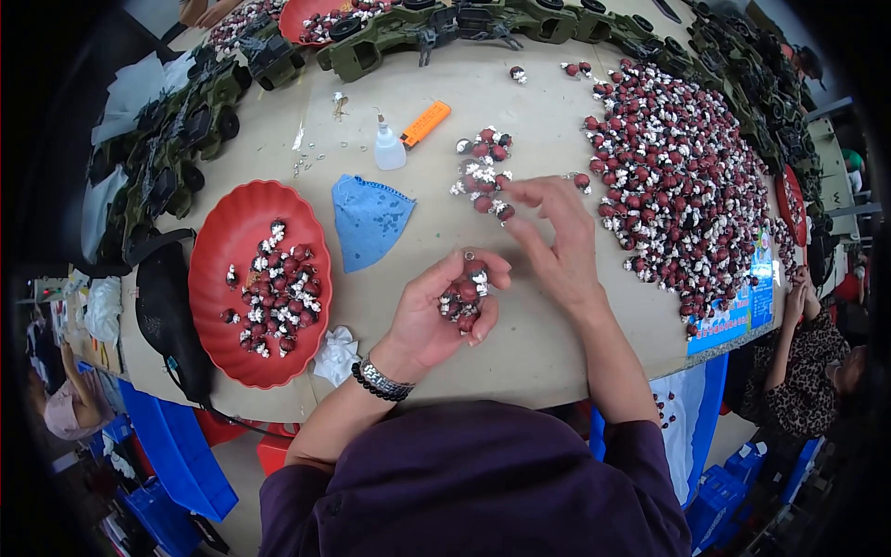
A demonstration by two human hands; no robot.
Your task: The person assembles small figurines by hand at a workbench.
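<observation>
My left hand [432, 311] is cupped, palm up, around several small round figures [465, 295] in dark red, white and black; one has a small metal ring on top. My right hand [560, 232] reaches over the table with thumb and fingers apart. Its fingertips are at the edge of a small cluster of the same figures [483, 176]; whether they touch one I cannot tell. A red scalloped tray [209, 306] to the left holds more of these figures. On the right lies a large heap of them [677, 176].
Beyond my hands are a blue cloth [369, 223], a small translucent bottle [390, 148] and an orange utility knife [427, 123]. A crumpled tissue [336, 356] lies by the tray. Green toy vehicles [357, 51] line the table's far side. Another person's hands [800, 295] are at right.
</observation>
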